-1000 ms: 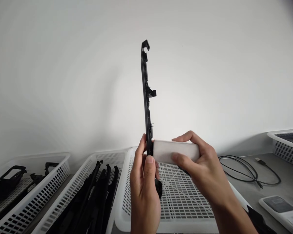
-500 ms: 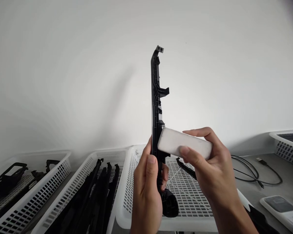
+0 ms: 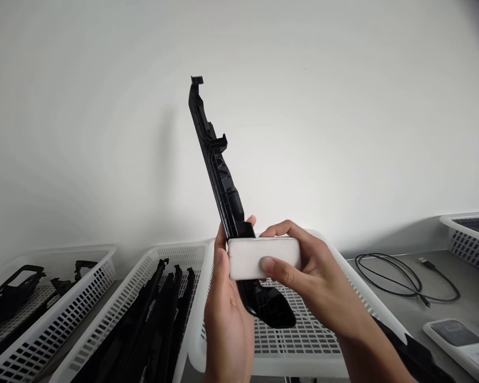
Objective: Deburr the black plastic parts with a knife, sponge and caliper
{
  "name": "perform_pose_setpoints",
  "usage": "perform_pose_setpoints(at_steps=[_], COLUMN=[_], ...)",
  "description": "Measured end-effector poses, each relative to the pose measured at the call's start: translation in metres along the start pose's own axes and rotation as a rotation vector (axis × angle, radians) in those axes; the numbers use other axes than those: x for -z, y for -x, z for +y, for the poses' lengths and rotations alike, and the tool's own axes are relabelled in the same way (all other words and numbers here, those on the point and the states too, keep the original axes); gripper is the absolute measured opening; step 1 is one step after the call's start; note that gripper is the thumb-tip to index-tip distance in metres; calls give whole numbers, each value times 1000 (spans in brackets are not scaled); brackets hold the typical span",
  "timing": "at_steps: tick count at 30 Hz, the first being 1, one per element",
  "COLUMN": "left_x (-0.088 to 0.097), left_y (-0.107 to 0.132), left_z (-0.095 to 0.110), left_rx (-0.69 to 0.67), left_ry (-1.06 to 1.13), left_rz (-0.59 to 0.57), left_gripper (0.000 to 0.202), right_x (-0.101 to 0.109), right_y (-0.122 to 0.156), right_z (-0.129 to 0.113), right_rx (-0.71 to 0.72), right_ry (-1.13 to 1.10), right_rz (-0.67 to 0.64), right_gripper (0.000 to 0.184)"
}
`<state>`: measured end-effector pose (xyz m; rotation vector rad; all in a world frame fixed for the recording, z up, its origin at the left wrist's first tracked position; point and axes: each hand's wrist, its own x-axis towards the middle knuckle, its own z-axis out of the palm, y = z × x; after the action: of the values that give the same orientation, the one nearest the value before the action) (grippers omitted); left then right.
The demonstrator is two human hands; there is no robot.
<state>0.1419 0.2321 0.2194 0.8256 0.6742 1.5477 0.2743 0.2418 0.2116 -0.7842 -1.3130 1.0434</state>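
My left hand is closed around a long black plastic trim piece with clips and ribs along its inner side. The piece leans to the left, its hooked tip high up against the wall and its broad rounded end low on the right. In my right hand is a white block, pinched between thumb and fingers. The block lies level across the lower part of the trim piece, in front of it. Its near end is close to my left thumb. Most fingers of my left hand are hidden behind the piece.
Beneath my hands stands a white perforated basket. To its left, another basket holds several long black pieces, and a further basket holds black frames. At right lie a black USB cable and a white device with a screen.
The trim piece has tilted from upright to leaning left, its ribbed face turned more towards me. My right hand has brought the block left and slightly down, turning it level.
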Motion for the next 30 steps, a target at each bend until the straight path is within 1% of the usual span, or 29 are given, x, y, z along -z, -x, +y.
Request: perform_pose_setpoints(at_steps=[2, 4, 6, 7, 9, 13, 15, 17, 19, 21, 24, 26, 30], left_x=[-3, -4, -3, -2, 1, 3, 2, 0, -2, -2, 0, 2, 3], left_y=[3, 6, 7, 7, 5, -2, -4, -4, -3, -2, -1, -1, -1], left_z=[-3, -6, -11, -13, -16, -13, -8, -3, 0, 1, 4, 7, 13], left_rx=[-3, 29, 67, 84, 101, 90, 100, 123, 149, 161, 141, 136, 191], left_ry=[23, 54, 83, 94, 121, 215, 246, 247, 235, 232, 229, 225, 239], left_rz=[-31, -67, -73, -62, -20, 122, 194, 236, 240, 212, 186, 199, 221], left_gripper=[45, 49, 54, 56, 62, 70, 67, 62, 61, 61, 55, 51, 47], right_x=[-4, -8, -12, -13, -13, -11, -12, -15, -19, -21, -18, -13, -10], right_y=[0, 0, 1, 1, 2, 2, 2, 2, 2, 2, 3, 4, 3], right_z=[0, -1, -2, -2, -1, 0, 1, 0, -1, -3, -5, -5, -3], right_rx=[45, 91, 116, 117, 98, 9, -5, 4, 14, 15, 20, 25, 5], right_ry=[-8, -30, -45, -49, -52, -34, -40, -67, -92, -103, -106, -110, -104], right_rz=[68, 146, 209, 220, 178, 3, -17, -16, -29, -42, 4, 24, -78], right_gripper=[30, 30, 32, 32, 32, 26, 25, 27, 28, 26, 24, 24, 26])
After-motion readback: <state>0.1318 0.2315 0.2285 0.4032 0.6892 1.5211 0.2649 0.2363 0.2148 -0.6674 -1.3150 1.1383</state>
